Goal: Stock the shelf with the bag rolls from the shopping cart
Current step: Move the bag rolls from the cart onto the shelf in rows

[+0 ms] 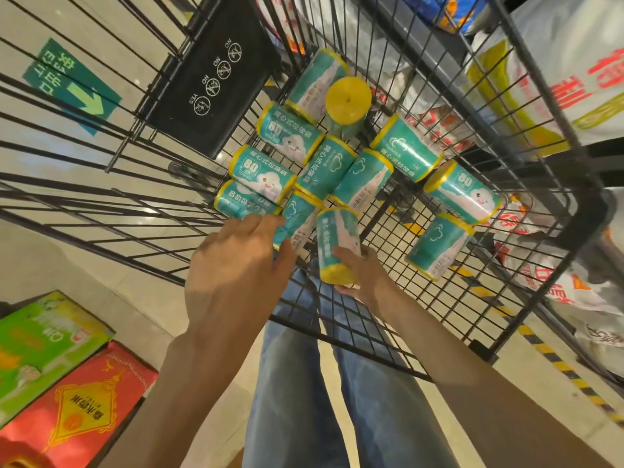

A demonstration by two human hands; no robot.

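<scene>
Several teal bag rolls with yellow ends lie in the black wire shopping cart (449, 309). One roll (347, 101) stands on end at the back. My right hand (363, 275) grips a bag roll (337, 246) from below, near the cart's front edge. My left hand (236, 265) reaches in beside it, fingers stretched over another roll (295, 219) and touching it; whether the fingers curl round it is hidden.
A black child-seat flap (216, 76) hangs at the cart's back left. Green (44, 346) and red (77, 407) cartons lie on the floor at lower left. White printed bags (553, 62) fill the shelf at right. A yellow-black striped line (553, 363) runs on the floor.
</scene>
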